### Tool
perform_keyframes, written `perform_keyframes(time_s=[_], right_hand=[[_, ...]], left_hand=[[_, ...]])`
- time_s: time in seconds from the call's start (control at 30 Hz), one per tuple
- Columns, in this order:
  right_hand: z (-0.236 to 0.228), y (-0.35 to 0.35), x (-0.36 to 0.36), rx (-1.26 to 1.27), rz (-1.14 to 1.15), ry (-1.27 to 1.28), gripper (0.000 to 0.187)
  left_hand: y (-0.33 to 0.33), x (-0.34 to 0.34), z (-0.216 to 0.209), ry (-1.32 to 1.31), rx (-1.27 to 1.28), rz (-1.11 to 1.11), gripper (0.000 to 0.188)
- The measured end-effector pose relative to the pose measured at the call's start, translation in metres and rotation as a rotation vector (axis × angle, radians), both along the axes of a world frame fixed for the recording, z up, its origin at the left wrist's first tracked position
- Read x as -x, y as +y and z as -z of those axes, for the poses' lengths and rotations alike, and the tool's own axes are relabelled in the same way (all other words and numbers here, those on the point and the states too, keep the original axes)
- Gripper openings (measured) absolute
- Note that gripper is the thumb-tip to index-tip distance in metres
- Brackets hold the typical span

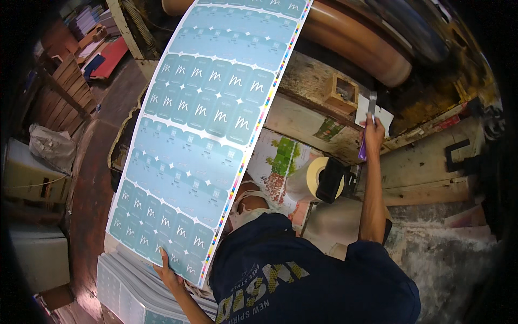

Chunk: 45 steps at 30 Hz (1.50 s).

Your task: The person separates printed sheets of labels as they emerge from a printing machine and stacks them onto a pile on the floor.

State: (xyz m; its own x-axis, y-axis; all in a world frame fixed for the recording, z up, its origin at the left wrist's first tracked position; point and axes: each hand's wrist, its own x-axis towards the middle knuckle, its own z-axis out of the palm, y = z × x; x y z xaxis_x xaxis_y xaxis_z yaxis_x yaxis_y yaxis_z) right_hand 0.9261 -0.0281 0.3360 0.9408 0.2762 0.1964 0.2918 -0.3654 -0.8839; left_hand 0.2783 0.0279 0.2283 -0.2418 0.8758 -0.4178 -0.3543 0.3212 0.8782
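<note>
A long printed sheet [186,154] with rows of teal and pale-blue label designs slopes down from the machine at the top toward me. My left hand [168,270] grips its lower edge, thumb on the printed face and the other fingers hidden underneath. Off to the right, my right hand [373,132] is closed around a knife-like tool with a purple handle [362,149]. Its flat grey metal end [372,101] points away from me, over a white piece [383,120] on the machine's ledge. This tool is apart from the sheet.
Below the sheet's end lies a thick stack of printed sheets [121,281]. A brown roller [361,43] crosses the top right, with a small wooden box [341,93] beneath. A dark phone-like object [330,181] rests against a cream roll [310,175]. Bundles stand far left.
</note>
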Motion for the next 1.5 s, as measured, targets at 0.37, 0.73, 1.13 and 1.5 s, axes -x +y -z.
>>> perform_keyframes(time_s=[0.37, 0.73, 1.13, 1.5], right_hand=[[-0.044, 0.176, 0.009, -0.249, -0.502, 0.041, 0.037], [-0.008, 0.218, 0.035, -0.154, -0.673, 0.151, 0.031], [-0.031, 0.243, -0.023, 0.340, -0.928, -1.086, 0.083], [-0.077, 0.272, -0.031, 0.219, -1.058, -0.555, 0.023]], left_hand=[[-0.023, 0.043, 0.025, 0.140, 0.054, -0.035, 0.063], [-0.044, 0.059, 0.018, 0.178, 0.209, -0.059, 0.068], [-0.074, 0.067, 0.014, 0.175, 0.455, -0.143, 0.091], [-0.077, 0.098, 0.022, 0.220, 0.401, -0.148, 0.075]])
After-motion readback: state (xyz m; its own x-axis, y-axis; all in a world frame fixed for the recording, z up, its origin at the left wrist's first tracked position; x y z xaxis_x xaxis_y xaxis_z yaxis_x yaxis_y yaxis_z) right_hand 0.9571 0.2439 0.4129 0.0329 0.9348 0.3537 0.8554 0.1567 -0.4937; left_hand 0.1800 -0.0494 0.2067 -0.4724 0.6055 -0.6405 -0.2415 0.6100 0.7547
